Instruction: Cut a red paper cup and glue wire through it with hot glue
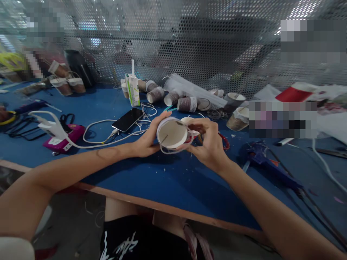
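Observation:
A paper cup is tilted with its pale, open mouth toward me, above the blue table. My left hand is closed around its left side, the thumb along the upper outside. A thin brownish strand shows inside the cup. At the right rim, the fingers of my right hand are pinched together on a thin pale strip, which loops below the mouth. The fingers partly hide where strip and rim meet. Behind the right hand, a red ring-shaped thing is partly covered.
Several cord-wrapped cups lie along the perforated metal screen. A phone with white cables, a drink carton and a magenta power strip are on the left. A blue glue gun lies right, beside my forearm.

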Demonstrator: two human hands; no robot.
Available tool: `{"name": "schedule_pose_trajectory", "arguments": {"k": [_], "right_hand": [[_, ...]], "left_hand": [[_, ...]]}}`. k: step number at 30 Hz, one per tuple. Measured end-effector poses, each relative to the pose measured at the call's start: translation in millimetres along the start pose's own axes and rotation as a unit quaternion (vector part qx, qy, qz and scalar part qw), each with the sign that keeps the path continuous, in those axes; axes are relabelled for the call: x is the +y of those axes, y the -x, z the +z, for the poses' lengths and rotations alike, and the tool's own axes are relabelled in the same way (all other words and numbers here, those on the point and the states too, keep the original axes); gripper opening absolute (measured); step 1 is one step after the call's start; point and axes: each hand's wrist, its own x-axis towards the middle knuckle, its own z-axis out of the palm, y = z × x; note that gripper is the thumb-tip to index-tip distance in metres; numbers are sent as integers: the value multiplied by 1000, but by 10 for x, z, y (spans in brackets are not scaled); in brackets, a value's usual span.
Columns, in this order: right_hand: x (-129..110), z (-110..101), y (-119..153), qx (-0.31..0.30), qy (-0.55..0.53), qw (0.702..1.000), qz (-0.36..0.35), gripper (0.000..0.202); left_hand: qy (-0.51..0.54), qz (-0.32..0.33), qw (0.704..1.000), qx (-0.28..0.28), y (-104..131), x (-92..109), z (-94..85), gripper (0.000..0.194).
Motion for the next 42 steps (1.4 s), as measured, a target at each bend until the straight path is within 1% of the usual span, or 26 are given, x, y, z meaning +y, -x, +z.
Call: {"name": "schedule_pose_trajectory", "arguments": {"k": [1,3,6,8,10,12,13,14,15,17,18,19,22,24,27,30,33,37,39,42], "right_hand": [[21,4,9,-8,-11,1000,-1,57],[41,18,26,-23,-28,999,-9,56],[1,46,35,-39,-22,998,-35,60],[-66,66,28,-24,18,998,-61,67],[-145,88,28,17,83,993,-81,71],[-219,115,43,62,136,985,-81,68],[-249,132,57,64,145,985,-70,64],[-275,152,73,50,144,987,-52,58],[-294,173,90,21,138,990,-30,51],[-316,219,120,-52,127,990,13,38],[-318,240,131,-80,125,989,26,34],[-315,257,138,-94,126,987,34,31],[-278,277,144,-88,135,986,37,27],[-237,265,142,-81,143,986,37,25],[-165,240,139,-100,132,985,45,24],[-97,229,140,-124,88,986,73,26],[-50,224,146,-104,36,990,92,24],[-36,215,155,-32,25,997,71,20],[-39,216,161,-7,16,997,71,19],[-31,233,173,9,-36,993,111,21]], "left_hand": [[-18,1,1000,11,-5,-38,-13,81],[-68,3,996,49,-5,-102,-17,78],[-138,-17,985,107,6,-148,-3,74],[-168,-39,976,134,7,-150,0,68],[-188,-57,967,161,1,-143,-3,62],[-208,-55,959,185,-10,-139,-3,63],[-219,-46,956,192,-16,-140,1,64],[-227,-35,953,195,-19,-143,7,64],[-232,-21,953,196,-21,-149,16,65],[-224,4,956,189,-19,-164,42,67],[-209,13,961,181,-16,-172,57,67],[-191,20,967,168,-11,-181,73,68],[-137,22,983,123,9,-212,117,66],[-118,14,988,99,24,-238,138,68],[-91,13,994,56,43,-281,144,74],[-53,1,999,6,45,-309,126,77],[-30,-15,999,-8,28,-307,94,76],[-19,-29,999,-8,2,-263,52,74],[-24,-37,999,-12,-1,-241,39,73],[-34,-49,998,-17,15,-232,39,76]]}}
